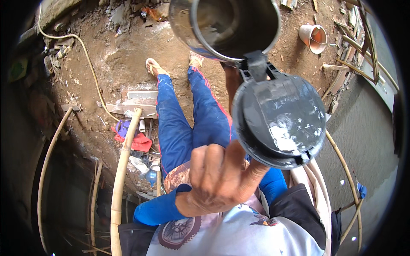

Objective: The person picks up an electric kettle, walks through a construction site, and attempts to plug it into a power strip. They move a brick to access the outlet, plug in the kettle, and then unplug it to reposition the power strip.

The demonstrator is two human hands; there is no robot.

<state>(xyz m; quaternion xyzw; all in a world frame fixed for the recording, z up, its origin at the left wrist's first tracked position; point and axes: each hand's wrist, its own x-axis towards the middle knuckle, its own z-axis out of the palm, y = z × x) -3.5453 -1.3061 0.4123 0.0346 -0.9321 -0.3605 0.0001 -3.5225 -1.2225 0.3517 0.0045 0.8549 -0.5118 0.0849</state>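
Note:
A shiny metal kettle (237, 58) is raised close in front of me, its round mouth facing me and its inside bare metal. The black hinged lid (279, 115) is swung open toward me, with white glare or smears on its surface. Below its lower rim, my left hand (220, 175) has its fingers curled, the thumb and forefinger against the lid's edge. Of my right hand (231, 83) only a dark strip of skin shows beside the kettle, near the hinge. The lid hides the rest, and the kettle's handle cannot be seen.
My legs in blue trousers and sandalled feet are on brown dirt. Bamboo poles (121, 183) rise at left, and a thinner pole (341, 158) at right. A bucket (314, 39) lies tipped near scrap wood. A pale hose (90, 62) and a red cloth (141, 142) lie at left.

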